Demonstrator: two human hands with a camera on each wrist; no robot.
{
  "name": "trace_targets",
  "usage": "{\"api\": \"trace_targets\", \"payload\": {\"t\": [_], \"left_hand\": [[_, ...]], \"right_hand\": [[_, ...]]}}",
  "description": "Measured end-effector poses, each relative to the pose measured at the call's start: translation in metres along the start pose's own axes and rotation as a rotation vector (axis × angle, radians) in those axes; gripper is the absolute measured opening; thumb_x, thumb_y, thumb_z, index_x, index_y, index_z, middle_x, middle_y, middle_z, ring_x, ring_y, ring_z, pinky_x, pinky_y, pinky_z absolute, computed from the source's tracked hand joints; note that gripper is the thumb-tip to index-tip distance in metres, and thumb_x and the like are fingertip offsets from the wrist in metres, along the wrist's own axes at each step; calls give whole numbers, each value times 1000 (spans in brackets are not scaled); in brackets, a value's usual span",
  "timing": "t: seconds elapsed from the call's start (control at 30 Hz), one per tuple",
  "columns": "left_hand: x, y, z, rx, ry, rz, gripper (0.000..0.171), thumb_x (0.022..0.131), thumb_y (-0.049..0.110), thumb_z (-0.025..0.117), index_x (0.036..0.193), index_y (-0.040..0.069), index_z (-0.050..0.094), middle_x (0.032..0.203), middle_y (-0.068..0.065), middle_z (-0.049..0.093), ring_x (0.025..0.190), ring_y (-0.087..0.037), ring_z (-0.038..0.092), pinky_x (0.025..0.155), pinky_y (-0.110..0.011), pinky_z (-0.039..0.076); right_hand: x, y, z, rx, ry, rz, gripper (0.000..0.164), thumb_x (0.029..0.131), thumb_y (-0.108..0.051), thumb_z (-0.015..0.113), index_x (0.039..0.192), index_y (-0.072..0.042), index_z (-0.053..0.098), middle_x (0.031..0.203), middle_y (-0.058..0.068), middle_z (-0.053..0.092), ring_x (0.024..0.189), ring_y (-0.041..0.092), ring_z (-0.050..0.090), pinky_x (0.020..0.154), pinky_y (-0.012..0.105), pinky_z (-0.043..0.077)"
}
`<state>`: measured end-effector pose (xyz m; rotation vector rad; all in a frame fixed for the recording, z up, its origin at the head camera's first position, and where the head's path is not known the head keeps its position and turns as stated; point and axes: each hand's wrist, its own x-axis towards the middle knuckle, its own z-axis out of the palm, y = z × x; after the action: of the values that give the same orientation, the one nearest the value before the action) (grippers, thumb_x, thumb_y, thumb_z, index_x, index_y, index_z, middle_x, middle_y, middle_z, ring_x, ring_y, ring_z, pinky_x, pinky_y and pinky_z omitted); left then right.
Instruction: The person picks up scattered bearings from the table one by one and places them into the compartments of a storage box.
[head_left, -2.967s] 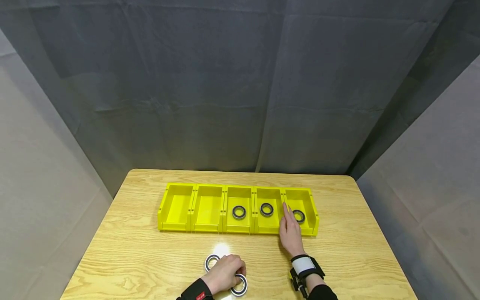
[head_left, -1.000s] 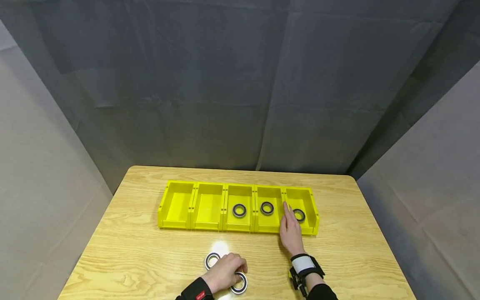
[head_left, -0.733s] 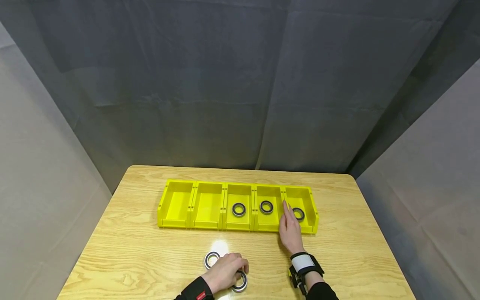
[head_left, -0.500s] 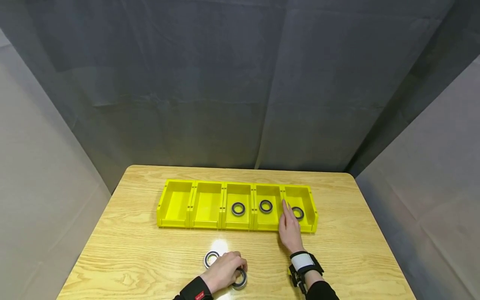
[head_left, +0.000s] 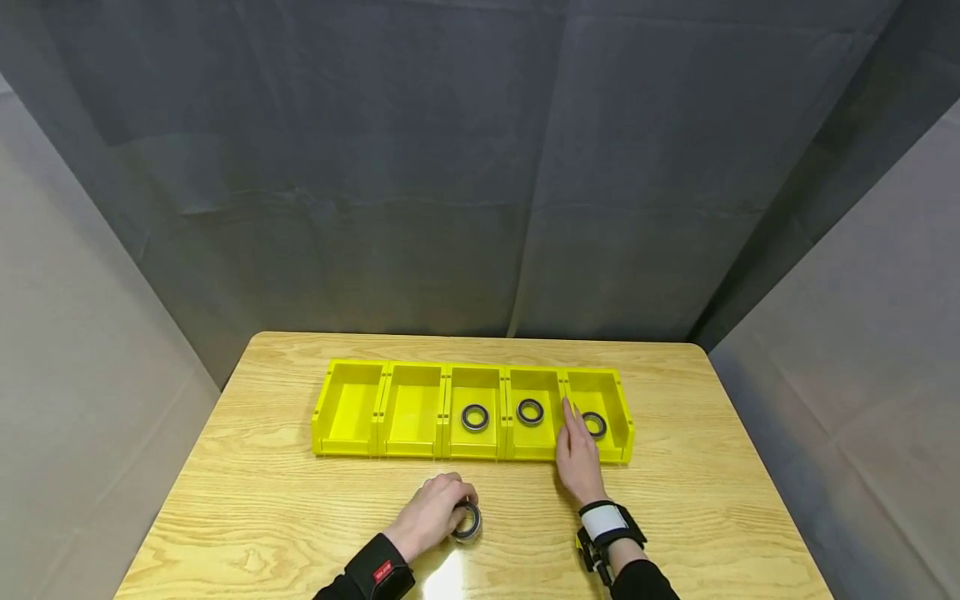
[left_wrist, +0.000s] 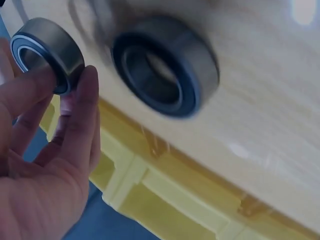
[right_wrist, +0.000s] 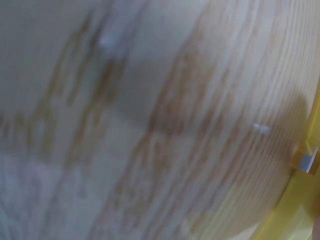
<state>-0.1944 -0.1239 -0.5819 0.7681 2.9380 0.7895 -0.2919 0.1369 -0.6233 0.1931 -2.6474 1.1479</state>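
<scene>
Pinching a bearing (left_wrist: pixel 64 44) by its rim, the left hand (head_left: pixel 429 510) is reaching over the front middle of the wooden tabletop (head_left: pixel 247 500), thumb and fingers clamped on the ring and partly hiding it. I am not managing to tell whether it is touching the wood. A second bearing (left_wrist: pixel 195 55) is showing only in the left wrist view, blurred, at three o'clock from the held one and apart from the fingers. The right wrist view is giving mostly smeared wood grain, the bins cut off at four o'clock.

The held bearing is tilting: in the left wrist view its dark face is pointing toward eight o'clock, the hole's axis running from there to two.

From it, wood is stretching to the front edge of the yellow bins (head_left: pixel 411 408) at twelve o'clock. At two, the right hand (head_left: pixel 581 465) is lying, fingers extended, over the rightmost divider (head_left: pixel 564 383), partly covering the fifth-bin bearing (head_left: pixel 603 426). The third-bin bearing (head_left: pixel 464 419) is lying at twelve, the fourth-bin bearing (head_left: pixel 520 412) at one.
</scene>
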Motion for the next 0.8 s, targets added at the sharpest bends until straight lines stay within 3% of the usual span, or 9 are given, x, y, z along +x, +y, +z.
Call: {"api": "trace_targets", "payload": {"t": [0.3, 0.67, 0.8], "left_hand": [[5, -13, -26, 15, 84, -62, 15, 83, 1, 76, 96, 8, 75, 91, -5, 71, 86, -21, 66, 77, -36, 57], [14, -33, -48, 53, 140, -134, 15, 84, -4, 74, 93, 7, 72, 87, -6, 72, 78, -18, 65, 66, -29, 53], [13, -35, -47, 46, 104, -149, 22, 86, -9, 66, 100, 7, 72, 87, -8, 70, 72, -14, 58, 58, -23, 45]], "right_hand": [[0, -2, -1, 2, -4, 0, 51, 106, -10, 39, 157, -6, 33, 158, 27, 37, 145, 46, 38, 117, 62, 34], [-1, -1, -1, -7, 11, -9, 51, 106, -10, 40, 157, -7, 34, 156, 29, 39, 143, 47, 40, 115, 63, 36], [0, -1, -1, -2, 7, -7, 51, 107, -11, 39, 157, -7, 34, 156, 29, 39, 143, 48, 39, 115, 63, 35]]}}
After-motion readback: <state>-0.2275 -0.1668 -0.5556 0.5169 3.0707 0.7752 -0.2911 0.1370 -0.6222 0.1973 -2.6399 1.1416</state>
